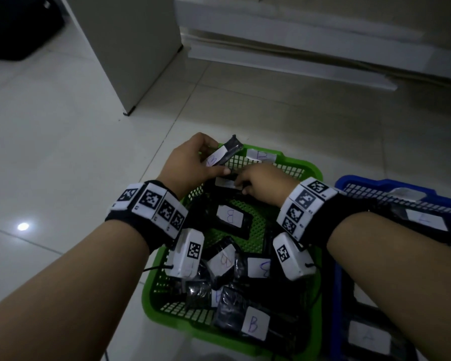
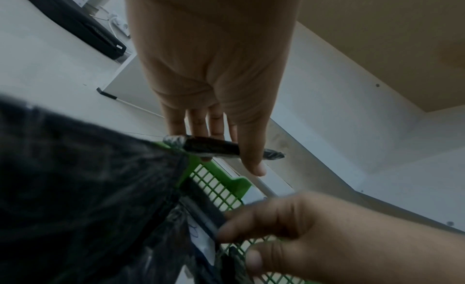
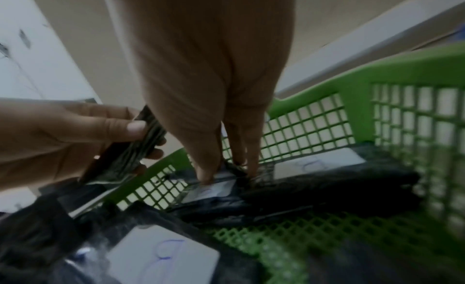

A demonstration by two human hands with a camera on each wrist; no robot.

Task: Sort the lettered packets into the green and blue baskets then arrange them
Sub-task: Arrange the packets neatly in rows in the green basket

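Note:
A green basket [image 1: 292, 158] on the floor holds several black packets with white labels marked B [image 1: 229, 217]. My left hand [image 1: 210, 162] holds one black B packet [image 1: 223, 153] up over the basket's far left corner, thumb on one face and fingers on the other; the same packet [image 2: 216, 149] shows in the left wrist view. My right hand [image 1: 241, 182] reaches down inside the far end and pinches the top edge of another labelled packet [image 3: 214, 188] that stands against the mesh wall. The blue basket [image 1: 375, 182] at right holds packets marked A [image 1: 367, 337].
A white cabinet [image 1: 130, 48] stands on the tiled floor beyond the baskets to the left. A low white ledge [image 1: 297, 66] runs along the back. A black object [image 1: 18, 27] lies at the far left. Bare floor [image 1: 63, 165] lies left of the green basket.

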